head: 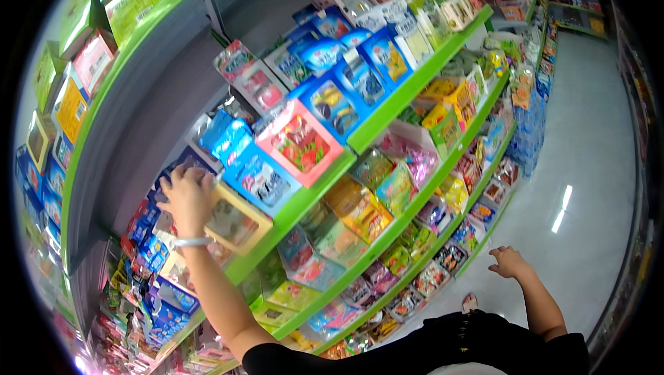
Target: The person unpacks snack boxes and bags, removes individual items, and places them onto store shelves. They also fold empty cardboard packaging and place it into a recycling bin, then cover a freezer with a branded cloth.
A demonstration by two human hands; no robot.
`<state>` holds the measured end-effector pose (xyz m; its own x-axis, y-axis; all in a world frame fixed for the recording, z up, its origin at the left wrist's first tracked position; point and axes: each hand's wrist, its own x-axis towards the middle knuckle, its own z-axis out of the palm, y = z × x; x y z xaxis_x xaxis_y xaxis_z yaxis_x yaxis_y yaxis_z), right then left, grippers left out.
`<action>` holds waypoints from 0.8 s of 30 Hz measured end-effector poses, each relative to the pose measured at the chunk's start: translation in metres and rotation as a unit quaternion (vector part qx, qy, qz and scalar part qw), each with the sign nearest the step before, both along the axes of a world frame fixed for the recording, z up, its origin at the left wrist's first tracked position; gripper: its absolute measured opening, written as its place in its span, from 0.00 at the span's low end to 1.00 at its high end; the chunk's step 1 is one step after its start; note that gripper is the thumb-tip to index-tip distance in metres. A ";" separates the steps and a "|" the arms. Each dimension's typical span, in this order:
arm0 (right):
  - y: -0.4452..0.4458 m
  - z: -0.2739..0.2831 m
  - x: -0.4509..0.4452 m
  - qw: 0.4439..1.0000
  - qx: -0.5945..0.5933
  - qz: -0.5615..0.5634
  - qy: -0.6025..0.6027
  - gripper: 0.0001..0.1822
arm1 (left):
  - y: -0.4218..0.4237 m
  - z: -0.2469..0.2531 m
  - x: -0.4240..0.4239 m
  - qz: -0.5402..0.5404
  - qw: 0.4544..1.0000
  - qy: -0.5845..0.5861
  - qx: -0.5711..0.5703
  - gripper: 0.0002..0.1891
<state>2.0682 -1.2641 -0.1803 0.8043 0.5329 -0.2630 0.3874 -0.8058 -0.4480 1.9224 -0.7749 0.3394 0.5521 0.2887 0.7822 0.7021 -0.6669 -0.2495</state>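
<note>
My left hand (pixel 188 201) reaches over a shelf of packaged goods, fingers spread, with a bracelet at the wrist. Just right of it stands a cream-coloured windowed box (pixel 236 219); whether the fingers touch it or the packs behind cannot be told. Beside that box are a blue windowed box (pixel 262 180) and a pink windowed box (pixel 301 144) with strawberries pictured on it. A bright blue pack (pixel 225 136) lies behind them. My right hand (pixel 510 262) hangs over the aisle floor, holding nothing, its fingers apart.
The shelf's green front edge (pixel 316 188) runs diagonally below the boxes. Lower tiers hold bagged snacks (pixel 368 214). An upper shelf (pixel 135 27) juts out at left with more boxes. Wrapped bottles (pixel 526 131) stand on the glossy grey floor (pixel 581 152) at the shelf's end.
</note>
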 end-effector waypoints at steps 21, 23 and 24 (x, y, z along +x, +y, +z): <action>0.043 0.135 0.255 0.908 0.175 0.371 -0.086 0.29 | -0.151 -0.092 0.223 -0.134 0.977 -0.138 0.097 0.24; 0.036 0.143 0.273 0.904 0.160 0.384 -0.094 0.29 | -0.152 -0.094 0.227 -0.119 0.974 -0.165 0.099 0.21; 0.033 0.148 0.280 0.912 0.147 0.376 -0.071 0.29 | -0.152 -0.095 0.228 -0.117 0.973 -0.176 0.096 0.20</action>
